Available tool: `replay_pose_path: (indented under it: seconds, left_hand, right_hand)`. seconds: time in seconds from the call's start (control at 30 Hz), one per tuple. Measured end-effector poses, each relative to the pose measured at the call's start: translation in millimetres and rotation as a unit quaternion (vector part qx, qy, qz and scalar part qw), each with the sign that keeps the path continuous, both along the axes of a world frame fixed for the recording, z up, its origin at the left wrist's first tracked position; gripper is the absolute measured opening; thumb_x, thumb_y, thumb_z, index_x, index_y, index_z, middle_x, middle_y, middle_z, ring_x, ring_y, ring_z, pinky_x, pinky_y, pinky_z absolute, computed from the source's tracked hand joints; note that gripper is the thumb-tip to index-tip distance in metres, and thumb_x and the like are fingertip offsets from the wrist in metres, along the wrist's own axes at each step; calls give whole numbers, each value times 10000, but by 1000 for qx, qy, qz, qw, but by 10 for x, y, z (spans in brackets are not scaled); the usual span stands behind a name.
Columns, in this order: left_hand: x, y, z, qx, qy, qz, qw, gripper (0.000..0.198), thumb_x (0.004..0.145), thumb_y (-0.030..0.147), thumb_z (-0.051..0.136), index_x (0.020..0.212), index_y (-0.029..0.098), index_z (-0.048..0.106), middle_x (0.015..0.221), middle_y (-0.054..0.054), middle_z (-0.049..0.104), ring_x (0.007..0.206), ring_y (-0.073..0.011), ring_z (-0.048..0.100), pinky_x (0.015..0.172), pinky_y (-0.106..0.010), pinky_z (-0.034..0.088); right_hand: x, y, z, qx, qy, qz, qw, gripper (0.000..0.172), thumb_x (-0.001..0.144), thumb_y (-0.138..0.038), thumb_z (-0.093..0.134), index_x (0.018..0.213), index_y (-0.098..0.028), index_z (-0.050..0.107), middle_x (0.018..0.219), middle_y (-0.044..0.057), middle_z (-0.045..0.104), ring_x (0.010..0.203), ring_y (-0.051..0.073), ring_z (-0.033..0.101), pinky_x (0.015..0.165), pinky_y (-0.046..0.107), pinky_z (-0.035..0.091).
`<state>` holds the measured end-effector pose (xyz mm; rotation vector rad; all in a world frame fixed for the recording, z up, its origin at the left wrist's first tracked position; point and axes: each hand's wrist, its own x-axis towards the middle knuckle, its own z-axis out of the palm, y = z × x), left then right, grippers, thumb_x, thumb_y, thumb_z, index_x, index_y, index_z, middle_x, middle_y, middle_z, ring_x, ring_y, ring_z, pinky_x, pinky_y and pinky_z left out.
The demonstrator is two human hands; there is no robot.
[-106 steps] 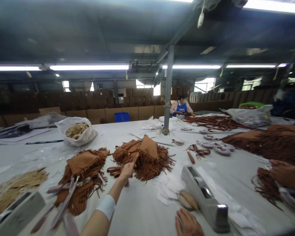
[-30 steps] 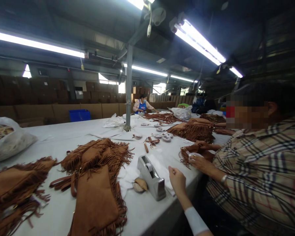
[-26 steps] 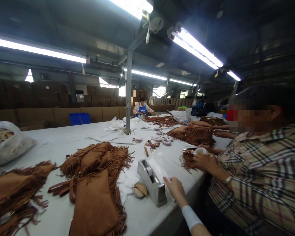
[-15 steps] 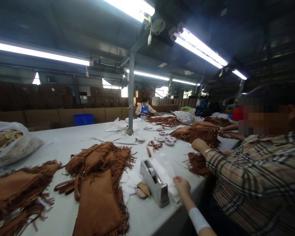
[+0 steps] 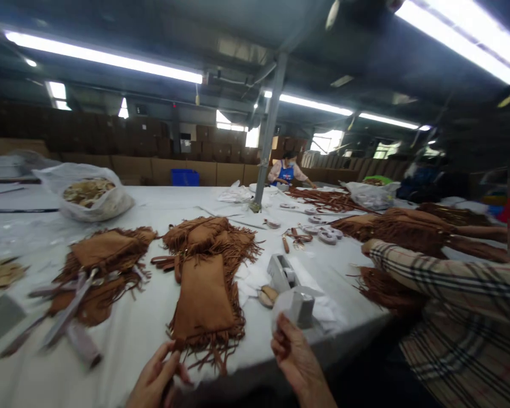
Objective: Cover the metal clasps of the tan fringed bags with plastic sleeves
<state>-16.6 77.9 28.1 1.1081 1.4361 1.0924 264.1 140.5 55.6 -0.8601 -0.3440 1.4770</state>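
The person's right hand point(image 5: 293, 351) has its fingertips pinched together on a thin, white, half-transparent sheet point(image 5: 283, 304), which stands up before a long grey tape dispenser point(image 5: 277, 274). The left hand point(image 5: 159, 374) is half curled; its fingertips appear to touch the lower left corner of a flat brown suede bag with fringes point(image 5: 204, 297), but I cannot tell whether they grip it. This bag lies on the white-covered table point(image 5: 153, 201), between the hands and other fringed pieces. I judge the step as handling the sheet near the bag; the next move calls for a light, steady pinch. At right, a co-worker's plaid sleeve point(image 5: 429, 263) extends over the table.
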Motion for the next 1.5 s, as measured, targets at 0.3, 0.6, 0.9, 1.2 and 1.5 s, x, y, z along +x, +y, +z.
replay_pose_path:
  seconds: [0.3,0.6,0.9,1.2,1.5]
  left_hand:
    - [58,125,161,-45,-270,-141,951,326,770,462,643,887,169,560,815,8,613,380,-28,481,371,-164,309]
    - [22,193,63,-113,-293,-166,935,400,681,475,718,868,146,589,602,52,561,361,-42,472,384,-158,335]
    - [78,168,144,-74,-213,-188,956,395,663,480,712,792,116,632,481,58,514,369,-57,444,385,-167,281]
    - [102,131,180,-15,-131,-101,986,491,733,607,569,772,121,630,585,19,604,322,-30,322,348,-185,224]
    - [150,31,223,78,-8,-96,992,459,805,503,512,543,134,589,460,36,463,447,-78,358,457,-210,264]
  right_hand:
    - [-1114,-438,-237,-37,-76,215,973,306,561,-348,848,731,-147,691,623,-25,566,447,21,307,393,158,205]
    - [-1244,-609,-403,-33,-131,223,966,334,541,-376,848,747,-159,698,512,-66,490,409,23,220,383,174,142]
    - [-1150,-533,-261,67,-248,338,905,335,642,-451,770,702,-124,736,674,60,687,643,183,593,645,279,446]
    - [-1093,-406,-282,-150,20,129,980,386,464,-276,889,777,-229,670,724,-33,695,632,143,603,559,248,462]
    - [-1125,-287,-303,-126,36,137,982,348,536,-318,868,784,-229,639,737,-32,695,655,140,622,547,246,476]
